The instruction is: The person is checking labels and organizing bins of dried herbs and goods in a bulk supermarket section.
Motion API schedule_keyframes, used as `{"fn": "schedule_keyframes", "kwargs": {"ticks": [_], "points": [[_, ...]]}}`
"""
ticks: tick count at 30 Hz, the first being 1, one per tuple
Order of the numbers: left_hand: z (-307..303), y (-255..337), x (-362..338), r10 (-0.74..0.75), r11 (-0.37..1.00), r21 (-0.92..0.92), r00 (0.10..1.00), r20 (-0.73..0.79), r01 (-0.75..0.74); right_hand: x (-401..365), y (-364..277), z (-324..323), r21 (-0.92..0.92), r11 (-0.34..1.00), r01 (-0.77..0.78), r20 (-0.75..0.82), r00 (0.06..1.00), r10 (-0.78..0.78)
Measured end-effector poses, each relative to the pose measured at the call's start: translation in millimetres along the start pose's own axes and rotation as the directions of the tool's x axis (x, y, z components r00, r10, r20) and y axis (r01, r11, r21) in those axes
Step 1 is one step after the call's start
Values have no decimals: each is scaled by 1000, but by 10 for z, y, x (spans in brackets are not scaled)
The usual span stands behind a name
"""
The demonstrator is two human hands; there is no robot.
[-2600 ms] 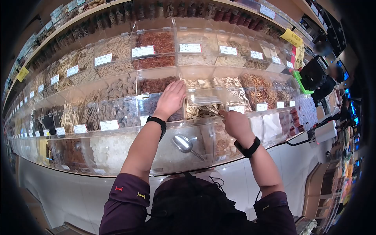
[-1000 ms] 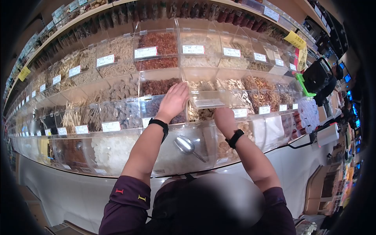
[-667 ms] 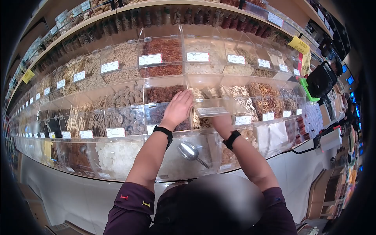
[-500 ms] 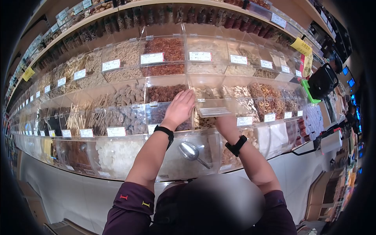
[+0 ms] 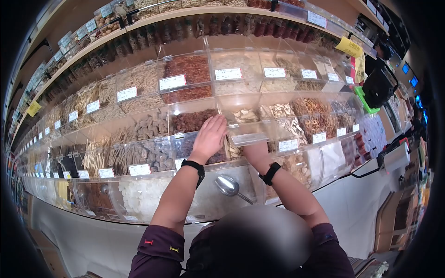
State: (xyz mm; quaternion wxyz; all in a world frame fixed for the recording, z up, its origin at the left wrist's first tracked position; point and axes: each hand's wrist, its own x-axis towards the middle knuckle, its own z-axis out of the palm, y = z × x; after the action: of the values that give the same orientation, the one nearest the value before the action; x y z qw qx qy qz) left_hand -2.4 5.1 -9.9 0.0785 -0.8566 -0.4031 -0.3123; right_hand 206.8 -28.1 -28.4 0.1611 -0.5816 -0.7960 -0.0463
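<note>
My left hand point(image 5: 209, 135) lies flat with fingers stretched out, over the right edge of a clear bin of dark reddish-brown dried fruit point(image 5: 187, 121). Just right of it, my right hand point(image 5: 256, 152) reaches under a raised clear lid point(image 5: 273, 126) into a bin of pale dried slices point(image 5: 244, 116). A label holder point(image 5: 250, 139) on that lid covers the right fingers, so whatever they touch is hidden. Below both wrists, a metal scoop point(image 5: 227, 185) rests on a clear-fronted lower bin.
Tiered clear bins of dried goods with price labels run left and right. White lumps point(image 5: 144, 197) fill a lower bin. Bottled goods point(image 5: 185, 30) line the shelf behind. At the right are a black device point(image 5: 379, 90) and a roll of bags point(image 5: 396, 157).
The camera view has tilted slightly, so the nearer bins and the scoop appear lower. Both hands keep nearly the same places against the bins.
</note>
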Motion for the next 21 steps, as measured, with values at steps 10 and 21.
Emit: {"fn": "schedule_keyframes", "kwargs": {"ticks": [10,21], "points": [[-23,43,18,0,1000,-14,1000,-16,0,-38,73,138,36,997,74,-43,996,-72],[-62,44,23,13,1000,-9,1000,18,-13,-820,-165,-539,526,-647,-552,802,576,160]]}}
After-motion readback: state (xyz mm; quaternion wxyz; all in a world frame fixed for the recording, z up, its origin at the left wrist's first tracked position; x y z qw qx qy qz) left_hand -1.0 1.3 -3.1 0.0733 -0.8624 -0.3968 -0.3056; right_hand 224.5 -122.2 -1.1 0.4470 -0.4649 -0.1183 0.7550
